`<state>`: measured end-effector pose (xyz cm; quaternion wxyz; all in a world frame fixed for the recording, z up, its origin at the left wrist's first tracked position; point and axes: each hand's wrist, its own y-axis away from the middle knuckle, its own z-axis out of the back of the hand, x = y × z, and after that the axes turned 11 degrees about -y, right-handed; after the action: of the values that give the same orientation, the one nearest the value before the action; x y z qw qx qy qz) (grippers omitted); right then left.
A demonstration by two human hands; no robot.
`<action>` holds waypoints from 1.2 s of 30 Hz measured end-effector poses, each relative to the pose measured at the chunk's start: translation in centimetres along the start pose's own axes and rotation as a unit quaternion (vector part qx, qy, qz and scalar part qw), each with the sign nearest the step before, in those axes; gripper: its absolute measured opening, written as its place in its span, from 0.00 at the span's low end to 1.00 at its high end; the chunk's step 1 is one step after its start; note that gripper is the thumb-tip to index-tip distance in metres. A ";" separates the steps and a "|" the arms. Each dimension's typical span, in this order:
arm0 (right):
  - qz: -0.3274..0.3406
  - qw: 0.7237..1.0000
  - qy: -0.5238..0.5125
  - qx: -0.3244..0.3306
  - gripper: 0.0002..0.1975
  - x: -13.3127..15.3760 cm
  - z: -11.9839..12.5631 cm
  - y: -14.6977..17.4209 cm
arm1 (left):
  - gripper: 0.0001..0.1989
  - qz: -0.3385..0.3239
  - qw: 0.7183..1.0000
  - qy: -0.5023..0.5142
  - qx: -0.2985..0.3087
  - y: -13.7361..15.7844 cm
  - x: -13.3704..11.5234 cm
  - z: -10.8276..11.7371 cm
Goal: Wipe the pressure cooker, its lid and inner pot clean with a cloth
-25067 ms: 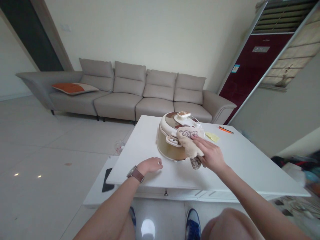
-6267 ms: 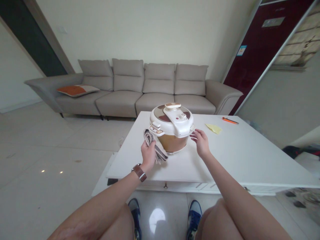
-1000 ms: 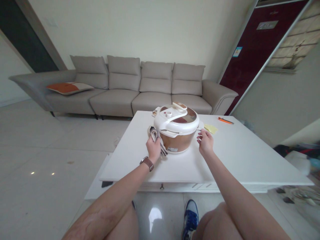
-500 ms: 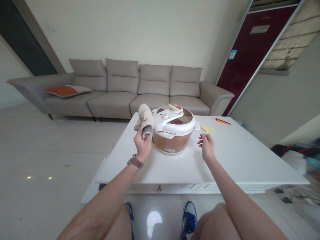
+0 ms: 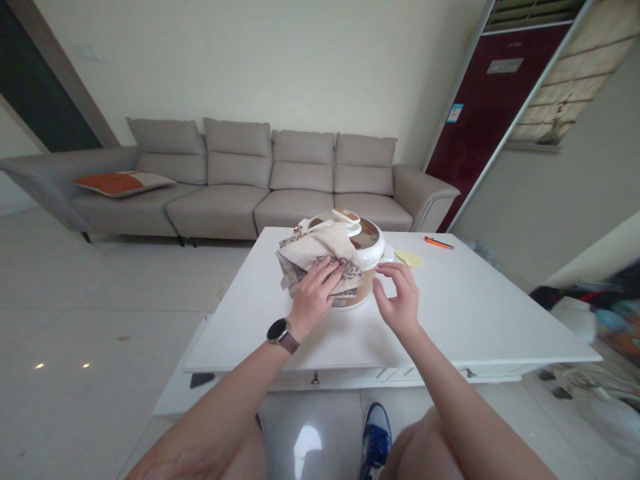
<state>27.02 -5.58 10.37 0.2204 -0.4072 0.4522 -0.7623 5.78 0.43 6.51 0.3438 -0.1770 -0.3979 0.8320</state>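
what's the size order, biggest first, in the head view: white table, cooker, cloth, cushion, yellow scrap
1. White table
2. Cooker and cloth: unranked, the cloth hides part of the cooker
3. Cushion
4. Yellow scrap

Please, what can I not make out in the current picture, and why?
Head view:
Front of the cooker: partly covered by the cloth and left hand.
Whether the right hand touches the cooker: the angle hides any gap.
Print on the sticker: too small.
Top of the red cabinet: cut off by the upper edge.
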 end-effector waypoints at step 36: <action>0.012 0.935 0.291 0.202 0.28 4.5 -9.7 -1.8 | 0.29 0.097 0.986 0.129 -0.032 1.7 4.2 2.2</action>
<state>16.59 -2.96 11.32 0.1664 -0.1088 0.3377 -0.9200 0.86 1.54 6.45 0.3036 -0.3315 -0.3579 0.8184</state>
